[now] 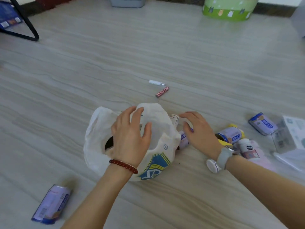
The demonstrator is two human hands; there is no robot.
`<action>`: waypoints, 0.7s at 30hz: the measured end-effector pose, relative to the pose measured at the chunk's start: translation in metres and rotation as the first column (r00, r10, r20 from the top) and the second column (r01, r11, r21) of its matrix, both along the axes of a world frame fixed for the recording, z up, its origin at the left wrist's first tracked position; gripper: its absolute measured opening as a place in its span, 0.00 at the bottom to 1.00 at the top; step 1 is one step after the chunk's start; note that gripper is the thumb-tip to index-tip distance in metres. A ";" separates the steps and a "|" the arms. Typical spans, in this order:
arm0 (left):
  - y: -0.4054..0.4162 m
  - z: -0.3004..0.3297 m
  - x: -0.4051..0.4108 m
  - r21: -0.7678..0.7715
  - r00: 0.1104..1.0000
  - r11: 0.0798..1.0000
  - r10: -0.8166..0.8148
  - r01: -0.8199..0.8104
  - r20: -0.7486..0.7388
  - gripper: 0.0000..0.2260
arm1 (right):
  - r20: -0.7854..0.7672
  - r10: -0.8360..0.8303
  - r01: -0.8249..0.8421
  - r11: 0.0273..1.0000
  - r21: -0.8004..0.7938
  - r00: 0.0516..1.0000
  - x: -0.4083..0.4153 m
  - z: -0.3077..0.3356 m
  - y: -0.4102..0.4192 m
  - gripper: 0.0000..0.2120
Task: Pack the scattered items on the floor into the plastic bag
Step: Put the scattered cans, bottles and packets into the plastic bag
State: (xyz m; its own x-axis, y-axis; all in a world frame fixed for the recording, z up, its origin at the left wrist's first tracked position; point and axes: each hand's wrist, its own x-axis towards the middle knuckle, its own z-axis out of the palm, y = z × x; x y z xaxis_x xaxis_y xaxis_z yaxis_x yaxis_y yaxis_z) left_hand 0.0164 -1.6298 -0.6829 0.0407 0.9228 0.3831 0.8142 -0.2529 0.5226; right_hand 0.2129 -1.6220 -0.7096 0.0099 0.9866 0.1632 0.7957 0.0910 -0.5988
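Observation:
A white plastic bag (158, 146) with a blue and yellow print stands open on the floor in the middle. My left hand (130, 138) hovers over its mouth with fingers spread and holds nothing. My right hand (199, 133) is just right of the bag, fingers relaxed, above a small purple can (183, 139) and a white item (175, 119) that lie against the bag. A purple can (52, 204) lies near left. Further cans (230, 135), (262, 123) and a pink packet (252, 151) lie to the right. A white tube (156, 82) and a pink patterned tube (162, 92) lie beyond the bag.
A clear box with a white leaflet (290, 138) sits at the right edge. A small white round item (212, 166) lies under my right wrist. A green round box (229, 9), a grey bin (127, 1) and a black stand leg (26, 23) line the far side.

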 end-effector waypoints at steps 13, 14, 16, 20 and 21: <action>0.053 -0.101 0.162 -0.535 0.619 0.830 -0.504 0.156 -0.602 0.22 | 0.548 -0.019 0.290 0.863 -0.413 0.836 0.127 -0.089 -0.033 0.19; 0.054 -0.111 0.165 -0.536 0.599 0.838 -0.483 0.104 -0.638 0.24 | 0.511 -0.052 0.295 0.864 -0.408 0.858 0.127 -0.096 -0.037 0.19; 0.054 -0.125 0.169 -0.519 0.541 0.854 -0.449 0.027 -0.711 0.30 | 0.406 -0.125 0.298 0.868 -0.398 0.905 0.129 -0.106 -0.043 0.22; 0.061 -0.139 0.174 -0.478 0.554 0.878 -0.390 -0.017 -0.735 0.32 | 0.182 -0.291 0.336 0.888 -0.315 0.939 0.135 -0.106 -0.050 0.23; 0.061 -0.141 0.175 -0.476 0.583 0.879 -0.377 -0.019 -0.720 0.31 | 0.110 -0.331 0.349 0.891 -0.289 0.937 0.136 -0.103 -0.052 0.23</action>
State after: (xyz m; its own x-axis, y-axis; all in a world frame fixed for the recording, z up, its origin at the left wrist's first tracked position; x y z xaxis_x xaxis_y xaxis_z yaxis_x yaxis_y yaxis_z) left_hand 0.1911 -1.5689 -0.8234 0.3174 0.9075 -0.2752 0.9038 -0.3773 -0.2018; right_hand 0.3486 -1.6738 -0.8124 0.3529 0.9267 -0.1292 0.7787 -0.3675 -0.5085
